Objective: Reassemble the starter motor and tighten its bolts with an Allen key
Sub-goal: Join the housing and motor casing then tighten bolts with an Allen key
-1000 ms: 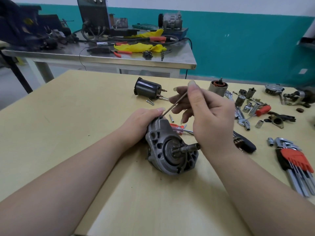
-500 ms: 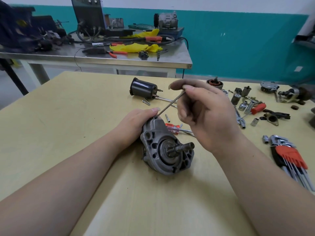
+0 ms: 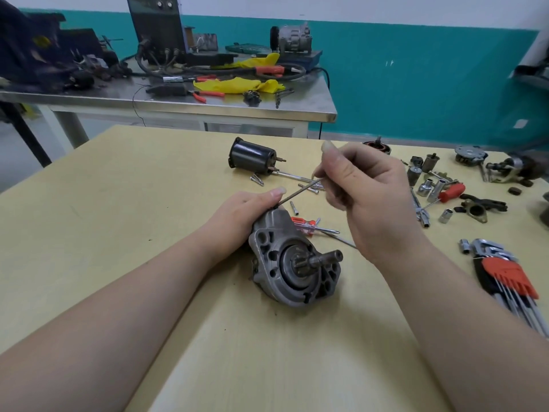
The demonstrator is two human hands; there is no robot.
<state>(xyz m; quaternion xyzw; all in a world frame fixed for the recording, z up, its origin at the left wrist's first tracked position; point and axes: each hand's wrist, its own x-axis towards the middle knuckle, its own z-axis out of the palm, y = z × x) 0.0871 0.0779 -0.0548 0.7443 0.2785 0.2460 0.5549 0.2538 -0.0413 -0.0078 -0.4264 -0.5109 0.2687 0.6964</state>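
teal wall and a steel bench fill the upper frame; pale yellow surface below carries the work.

left hand wraps the rear of the starter motor housing, fingers curled over its top, pinning it down at centre frame. right hand pinches the allen key between thumb and fingertips; the key slants down-left, its lower tip meeting the housing top just beside the left fingertip. bolt head itself is hidden, so seating cannot be confirmed.

pinion shaft points toward lower right. black cylinder lies above centre, loose bolts near it. red-handled screwdriver lies just behind the housing. allen key set in a red holder sits at right edge; sockets and small parts scatter upper right.

judgement: bolt is being run in. keep the key in line with the bolt axis, fully seated before turning, spin light with fingertips, left hand resisting twist. a tilted key may round the socket.
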